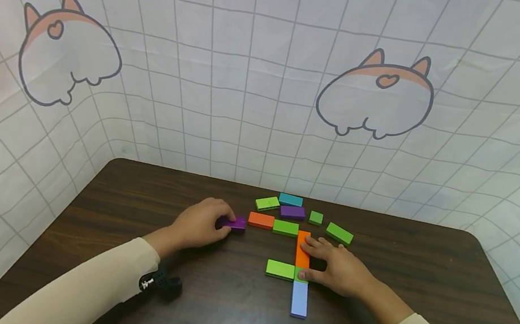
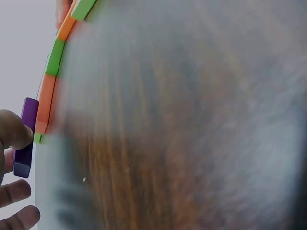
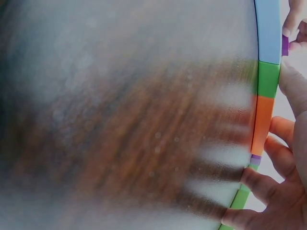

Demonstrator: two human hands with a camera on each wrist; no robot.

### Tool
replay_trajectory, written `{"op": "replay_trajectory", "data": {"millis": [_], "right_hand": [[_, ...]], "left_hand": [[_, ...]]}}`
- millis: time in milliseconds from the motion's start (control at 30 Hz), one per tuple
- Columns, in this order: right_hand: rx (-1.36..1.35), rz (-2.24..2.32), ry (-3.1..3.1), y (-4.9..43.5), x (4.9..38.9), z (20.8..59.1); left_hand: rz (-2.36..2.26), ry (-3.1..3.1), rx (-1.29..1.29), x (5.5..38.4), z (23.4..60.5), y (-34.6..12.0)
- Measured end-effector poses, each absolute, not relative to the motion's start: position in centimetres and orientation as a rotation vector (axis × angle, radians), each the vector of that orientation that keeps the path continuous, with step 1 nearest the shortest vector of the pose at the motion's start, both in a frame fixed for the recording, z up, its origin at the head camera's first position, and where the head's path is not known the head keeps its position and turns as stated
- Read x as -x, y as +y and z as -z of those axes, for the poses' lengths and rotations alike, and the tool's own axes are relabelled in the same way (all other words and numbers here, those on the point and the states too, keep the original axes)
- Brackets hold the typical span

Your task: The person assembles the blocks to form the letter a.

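Observation:
My left hand [image 1: 202, 221] pinches a purple block [image 1: 238, 225] between thumb and fingers; the left wrist view shows this purple block [image 2: 28, 120] too. Just right of it lies an orange-red block [image 1: 261, 220], end to end with a green block [image 1: 285, 228]. My right hand [image 1: 346, 269] has its fingers spread, fingertips on an upright-running orange block [image 1: 303, 252] and thumb on a small green block [image 1: 300, 275]. Below that small block, a pale blue block [image 1: 299, 299] continues the column. A light green block [image 1: 280, 269] juts out to its left.
Toward the back of the dark wooden table [image 1: 213, 315] lie a lime block [image 1: 267, 203], a teal block [image 1: 291, 200], another purple block [image 1: 292, 212], a small green cube-like block [image 1: 315, 218] and a slanted green block [image 1: 339, 233]. A white gridded cloth [image 1: 260, 99] hangs behind.

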State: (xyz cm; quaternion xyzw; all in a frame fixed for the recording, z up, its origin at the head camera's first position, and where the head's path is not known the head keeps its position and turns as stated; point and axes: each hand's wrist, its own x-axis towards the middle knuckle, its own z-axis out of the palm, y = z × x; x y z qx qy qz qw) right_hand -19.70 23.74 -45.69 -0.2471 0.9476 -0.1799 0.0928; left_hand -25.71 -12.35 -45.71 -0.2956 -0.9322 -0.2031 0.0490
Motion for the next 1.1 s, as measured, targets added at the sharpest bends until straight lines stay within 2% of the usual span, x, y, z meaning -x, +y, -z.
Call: {"op": "replay_trajectory", "data": {"millis": [1100], "right_hand": [[0.750, 0.542, 2.809, 23.8, 19.7, 45.6]], "left_hand": [[0.663, -2.771, 1.131, 22.0, 46.1, -10.4]]}}
